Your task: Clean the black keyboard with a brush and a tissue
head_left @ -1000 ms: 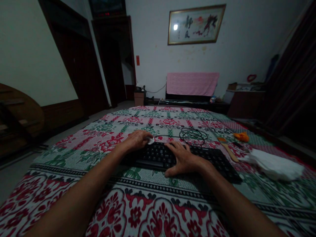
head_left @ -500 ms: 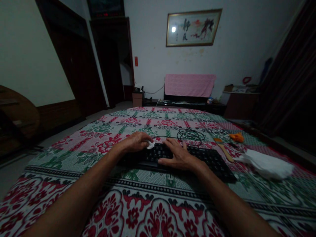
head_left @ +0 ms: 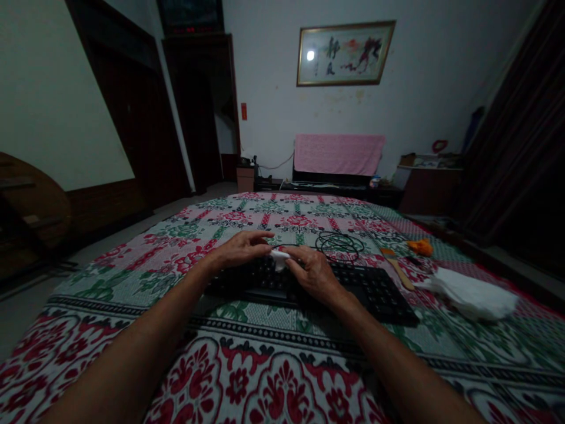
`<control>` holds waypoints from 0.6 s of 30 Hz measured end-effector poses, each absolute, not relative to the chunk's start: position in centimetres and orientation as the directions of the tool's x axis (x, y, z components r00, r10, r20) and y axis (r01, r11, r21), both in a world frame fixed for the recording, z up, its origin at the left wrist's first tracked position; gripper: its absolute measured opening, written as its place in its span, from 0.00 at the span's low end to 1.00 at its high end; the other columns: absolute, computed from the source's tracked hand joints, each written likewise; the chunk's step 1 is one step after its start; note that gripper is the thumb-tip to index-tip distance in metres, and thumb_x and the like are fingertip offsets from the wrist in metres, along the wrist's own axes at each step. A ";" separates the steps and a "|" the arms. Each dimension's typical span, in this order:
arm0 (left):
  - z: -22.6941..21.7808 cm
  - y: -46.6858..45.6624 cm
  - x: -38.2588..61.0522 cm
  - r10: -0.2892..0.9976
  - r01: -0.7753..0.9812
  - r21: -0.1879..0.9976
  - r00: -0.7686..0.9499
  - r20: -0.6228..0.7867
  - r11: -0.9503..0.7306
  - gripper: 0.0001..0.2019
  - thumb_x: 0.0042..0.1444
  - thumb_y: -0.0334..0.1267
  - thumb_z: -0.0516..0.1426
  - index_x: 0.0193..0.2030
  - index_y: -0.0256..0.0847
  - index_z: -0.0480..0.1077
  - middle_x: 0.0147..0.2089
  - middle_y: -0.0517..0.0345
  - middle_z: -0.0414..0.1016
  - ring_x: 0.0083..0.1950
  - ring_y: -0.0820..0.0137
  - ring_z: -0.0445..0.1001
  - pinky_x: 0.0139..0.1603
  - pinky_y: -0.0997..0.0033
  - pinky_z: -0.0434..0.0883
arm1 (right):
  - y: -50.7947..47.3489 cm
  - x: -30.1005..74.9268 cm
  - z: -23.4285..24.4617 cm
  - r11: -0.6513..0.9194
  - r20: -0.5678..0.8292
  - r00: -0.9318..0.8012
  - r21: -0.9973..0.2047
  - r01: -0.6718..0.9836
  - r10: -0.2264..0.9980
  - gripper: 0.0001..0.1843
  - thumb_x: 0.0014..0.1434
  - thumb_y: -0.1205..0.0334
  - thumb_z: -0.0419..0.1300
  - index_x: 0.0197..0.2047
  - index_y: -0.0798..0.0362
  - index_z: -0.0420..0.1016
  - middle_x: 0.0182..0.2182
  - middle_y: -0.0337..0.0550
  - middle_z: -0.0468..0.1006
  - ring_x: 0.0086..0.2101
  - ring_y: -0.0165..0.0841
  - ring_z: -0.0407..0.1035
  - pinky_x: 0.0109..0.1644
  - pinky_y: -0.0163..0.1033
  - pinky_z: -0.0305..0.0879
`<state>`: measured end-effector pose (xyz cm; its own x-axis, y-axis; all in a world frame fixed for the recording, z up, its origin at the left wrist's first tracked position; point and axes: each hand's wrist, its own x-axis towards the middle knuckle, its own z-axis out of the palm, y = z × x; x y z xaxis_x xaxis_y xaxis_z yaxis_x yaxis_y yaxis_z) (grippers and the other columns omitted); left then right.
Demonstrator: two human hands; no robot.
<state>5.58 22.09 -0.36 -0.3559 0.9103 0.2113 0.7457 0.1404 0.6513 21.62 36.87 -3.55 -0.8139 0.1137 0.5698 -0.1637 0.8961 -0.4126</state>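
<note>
A black keyboard point(head_left: 375, 294) lies across the patterned bedspread in front of me, partly covered by my hands. Over its upper left keys is a small white wad that looks like tissue point(head_left: 279, 258). My right hand point(head_left: 312, 272) pinches it between thumb and fingers. From the left side, my left hand point(head_left: 242, 247) reaches to the same wad, its thumb tip at the edge of it and its fingers stretched out apart from the thumb. Beyond the keyboard lies its coiled black cable point(head_left: 339, 245).
Right of the keyboard lie a flat brush with a wooden handle point(head_left: 399, 272), a crumpled orange thing point(head_left: 420, 247) and a bunched white cloth or tissue pack point(head_left: 474, 293). The floral bedspread point(head_left: 282, 365) spreads beneath everything. A pink cloth point(head_left: 339, 154) hangs by the far wall.
The white wad has passed from my left hand to my right hand. My right hand has lifted off the keys and moved left; my left fingers have straightened.
</note>
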 end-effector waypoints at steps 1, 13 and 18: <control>-0.7 21.8 4.8 0.853 0.777 0.594 -0.441 0.278 0.208 0.23 0.56 0.47 0.51 0.55 0.38 0.68 0.48 0.51 0.76 0.48 0.65 0.72 0.48 0.67 0.67 | 37.1 21.7 -3.7 0.906 0.563 -0.816 -0.402 -0.131 0.132 0.15 0.59 0.66 0.51 0.46 0.47 0.74 0.34 0.41 0.75 0.37 0.34 0.69 0.44 0.38 0.63; -4.6 20.1 1.3 0.821 0.804 0.434 -0.530 0.213 0.407 0.17 0.55 0.46 0.48 0.36 0.43 0.76 0.31 0.62 0.77 0.35 0.68 0.72 0.34 0.74 0.63 | 36.9 18.8 -3.8 0.925 0.574 -0.797 -0.376 -0.052 0.189 0.13 0.49 0.73 0.53 0.38 0.53 0.71 0.34 0.43 0.73 0.36 0.33 0.67 0.43 0.38 0.61; -3.7 20.6 2.5 0.829 0.813 0.402 -0.525 0.194 0.421 0.16 0.55 0.43 0.48 0.33 0.41 0.76 0.27 0.61 0.73 0.32 0.70 0.70 0.31 0.74 0.58 | 36.8 18.1 -3.4 0.936 0.476 -0.879 -0.323 -0.140 0.033 0.09 0.56 0.69 0.52 0.35 0.55 0.73 0.33 0.43 0.75 0.35 0.31 0.68 0.41 0.34 0.60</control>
